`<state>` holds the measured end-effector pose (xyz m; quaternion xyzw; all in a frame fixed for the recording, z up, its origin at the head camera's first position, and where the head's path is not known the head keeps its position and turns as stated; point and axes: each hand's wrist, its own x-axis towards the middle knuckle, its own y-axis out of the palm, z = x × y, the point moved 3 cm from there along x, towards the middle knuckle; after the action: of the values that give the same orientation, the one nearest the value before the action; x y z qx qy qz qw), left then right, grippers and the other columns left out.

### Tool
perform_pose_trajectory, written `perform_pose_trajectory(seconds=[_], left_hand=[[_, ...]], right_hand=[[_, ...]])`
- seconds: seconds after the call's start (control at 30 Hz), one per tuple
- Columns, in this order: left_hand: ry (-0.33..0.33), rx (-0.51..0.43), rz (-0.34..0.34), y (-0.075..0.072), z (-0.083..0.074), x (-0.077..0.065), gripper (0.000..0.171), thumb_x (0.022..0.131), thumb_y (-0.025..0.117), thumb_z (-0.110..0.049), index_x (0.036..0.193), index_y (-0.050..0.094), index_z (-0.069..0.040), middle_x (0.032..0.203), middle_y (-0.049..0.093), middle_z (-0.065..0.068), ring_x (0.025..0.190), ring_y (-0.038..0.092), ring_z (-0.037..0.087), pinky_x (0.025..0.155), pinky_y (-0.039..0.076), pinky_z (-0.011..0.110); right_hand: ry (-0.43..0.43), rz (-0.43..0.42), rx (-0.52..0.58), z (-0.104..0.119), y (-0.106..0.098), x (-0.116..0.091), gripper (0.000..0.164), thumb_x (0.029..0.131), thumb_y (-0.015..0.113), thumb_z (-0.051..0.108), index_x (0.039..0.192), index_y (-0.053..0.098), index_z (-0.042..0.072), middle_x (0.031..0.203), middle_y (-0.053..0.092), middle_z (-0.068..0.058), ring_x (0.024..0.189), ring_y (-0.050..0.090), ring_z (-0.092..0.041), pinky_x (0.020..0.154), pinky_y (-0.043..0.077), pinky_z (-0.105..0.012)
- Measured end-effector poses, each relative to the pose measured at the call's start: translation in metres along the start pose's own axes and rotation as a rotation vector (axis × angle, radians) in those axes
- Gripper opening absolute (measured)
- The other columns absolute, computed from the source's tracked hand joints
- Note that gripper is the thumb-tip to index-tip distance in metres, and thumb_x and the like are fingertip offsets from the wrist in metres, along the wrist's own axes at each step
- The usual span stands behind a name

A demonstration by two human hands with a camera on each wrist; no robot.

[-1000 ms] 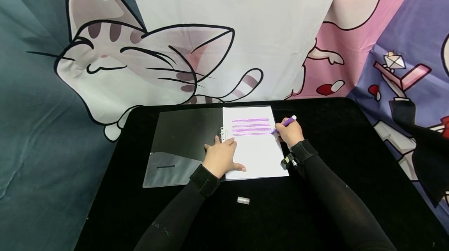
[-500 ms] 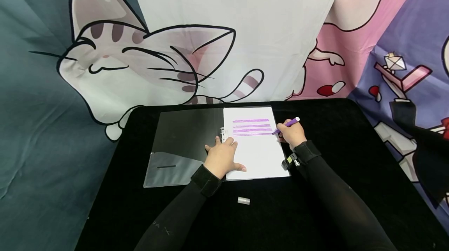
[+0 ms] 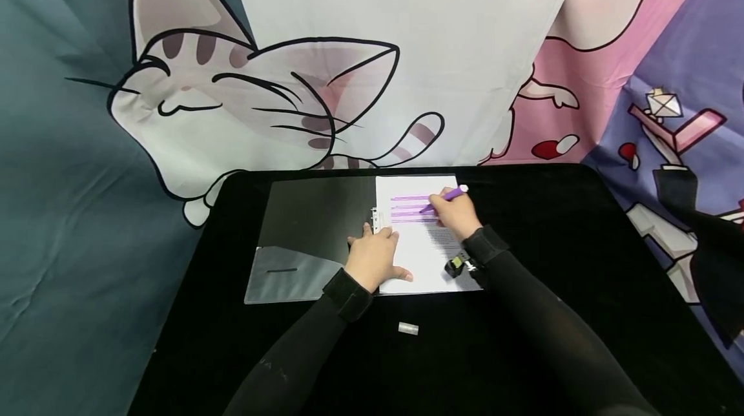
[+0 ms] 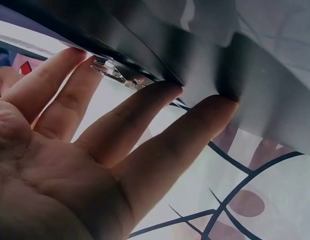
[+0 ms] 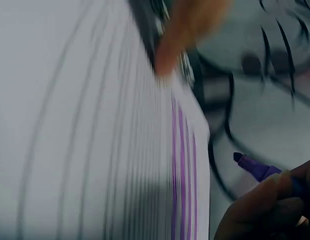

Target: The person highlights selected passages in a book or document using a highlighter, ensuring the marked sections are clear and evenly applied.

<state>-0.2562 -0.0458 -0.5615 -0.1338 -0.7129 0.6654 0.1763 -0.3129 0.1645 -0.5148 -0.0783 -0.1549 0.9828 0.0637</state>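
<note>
An opened dark folder (image 3: 316,216) lies on the table with white printed paper (image 3: 407,267) on its right side. Purple strokes (image 5: 183,175) run across the upper lines of the text. My left hand (image 3: 372,260) rests with spread fingers by the folder's spine, thumb on the paper's lower left. In the left wrist view its fingertips touch the dark cover, close to a metal clip (image 4: 117,74). My right hand (image 3: 457,214) pinches a purple highlighter (image 3: 447,196) above the marked lines. In the right wrist view the highlighter's dark tip (image 5: 238,157) looks lifted off the page.
A small pale cylinder, like a pen cap (image 3: 408,328), lies in front of the folder. A clear pocket (image 3: 290,277) covers the folder's lower left. Black cloth (image 3: 540,209) covers the table. Behind it hangs a printed curtain (image 3: 442,28) with a cat.
My right hand has moved left with the highlighter, from the page's right edge to over the purple lines. My left hand stays in place on the folder. The head view has shifted slightly.
</note>
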Motion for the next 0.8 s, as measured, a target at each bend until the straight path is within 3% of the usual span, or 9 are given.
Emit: perform_pose_trajectory(seconds=[0.1,0.17,0.27,0.4,0.57,0.7,0.8], left_hand=[[0.003,-0.006,0.032,-0.015,-0.004,-0.001,0.107,0.069,0.090,-0.088,0.149,0.076,-0.018,0.152,0.076,0.001,0.142,0.068,0.058,0.087,0.066,0.078],[0.007,-0.025,0.051,-0.017,-0.005,0.001,0.108,0.069,0.091,-0.087,0.149,0.076,-0.016,0.155,0.075,0.001,0.143,0.066,0.059,0.087,0.064,0.081],[0.015,-0.053,0.069,-0.008,-0.003,0.007,0.112,0.068,0.091,-0.090,0.151,0.074,-0.017,0.161,0.071,0.000,0.147,0.062,0.061,0.088,0.062,0.084],[0.016,-0.075,0.057,0.017,0.003,0.017,0.116,0.064,0.089,-0.094,0.152,0.075,-0.020,0.163,0.069,-0.001,0.150,0.059,0.062,0.089,0.060,0.087],[0.011,-0.071,0.014,0.030,0.009,0.019,0.118,0.060,0.087,-0.097,0.151,0.076,-0.023,0.161,0.071,-0.005,0.147,0.061,0.062,0.087,0.061,0.086],[-0.005,-0.065,0.013,0.025,0.009,0.014,0.115,0.062,0.088,-0.095,0.151,0.076,-0.024,0.161,0.071,-0.005,0.148,0.061,0.061,0.088,0.062,0.085],[-0.015,-0.059,0.032,0.006,0.005,0.007,0.109,0.065,0.092,-0.089,0.150,0.077,-0.021,0.160,0.072,-0.003,0.147,0.063,0.059,0.087,0.063,0.083]], right_hand=[[-0.007,0.072,-0.053,0.005,0.030,-0.001,0.027,0.103,0.064,0.015,0.077,0.057,0.014,0.067,0.058,0.005,0.064,0.058,-0.008,0.059,0.058,-0.018],[-0.012,0.100,-0.089,0.004,0.044,0.000,0.025,0.103,0.064,0.016,0.079,0.058,0.013,0.067,0.060,0.003,0.064,0.059,-0.010,0.060,0.059,-0.019],[-0.040,0.115,-0.100,-0.014,0.056,0.014,0.025,0.100,0.067,0.018,0.077,0.058,0.014,0.067,0.063,0.001,0.062,0.060,-0.011,0.059,0.057,-0.022],[-0.026,0.108,-0.136,-0.039,0.063,0.034,0.024,0.098,0.071,0.022,0.076,0.061,0.017,0.067,0.067,0.001,0.060,0.061,-0.012,0.055,0.055,-0.025],[0.017,0.105,-0.204,-0.049,0.065,0.043,0.023,0.099,0.073,0.025,0.079,0.064,0.018,0.068,0.069,0.001,0.060,0.064,-0.014,0.056,0.056,-0.026],[0.019,0.119,-0.196,-0.054,0.068,0.047,0.023,0.099,0.075,0.026,0.079,0.065,0.018,0.068,0.068,0.001,0.061,0.066,-0.013,0.058,0.059,-0.025],[0.012,0.122,-0.201,-0.058,0.072,0.052,0.022,0.098,0.075,0.027,0.079,0.066,0.018,0.068,0.069,0.002,0.061,0.067,-0.013,0.058,0.060,-0.025]])
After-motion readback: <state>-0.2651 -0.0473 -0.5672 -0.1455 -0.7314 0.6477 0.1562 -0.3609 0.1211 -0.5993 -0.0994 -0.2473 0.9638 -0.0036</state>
